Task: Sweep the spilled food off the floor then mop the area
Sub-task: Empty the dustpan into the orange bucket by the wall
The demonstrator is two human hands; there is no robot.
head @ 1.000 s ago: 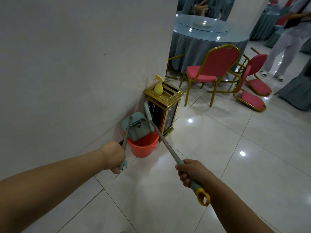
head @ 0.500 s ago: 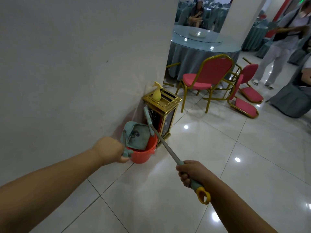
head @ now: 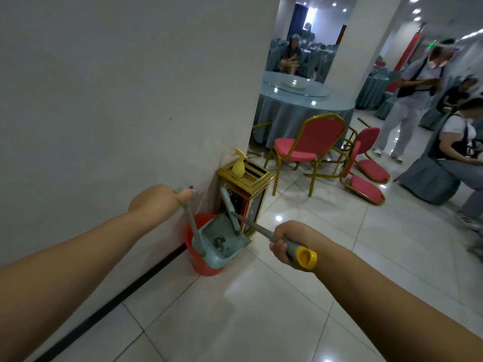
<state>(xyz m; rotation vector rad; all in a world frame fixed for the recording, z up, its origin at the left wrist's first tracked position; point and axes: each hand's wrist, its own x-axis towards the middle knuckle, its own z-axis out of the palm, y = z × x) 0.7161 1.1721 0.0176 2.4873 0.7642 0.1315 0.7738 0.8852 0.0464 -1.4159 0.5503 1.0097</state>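
In the centre of the frame the dustpan sits tipped over the red bucket, which stands on the floor against the wall, just in front of the gold bin. The left hand has its grip closed round the top of the dustpan's handle; that handle runs steeply down and a little right from the hand to the pan. The right hand has its grip wrapped round the broom stick near its yellow end cap; the stick's long axis points up and left, its far end lying in the pan. Both tools thus converge on the bucket, the left hand being nearer to it. No spilled food shows on the tiles in view.
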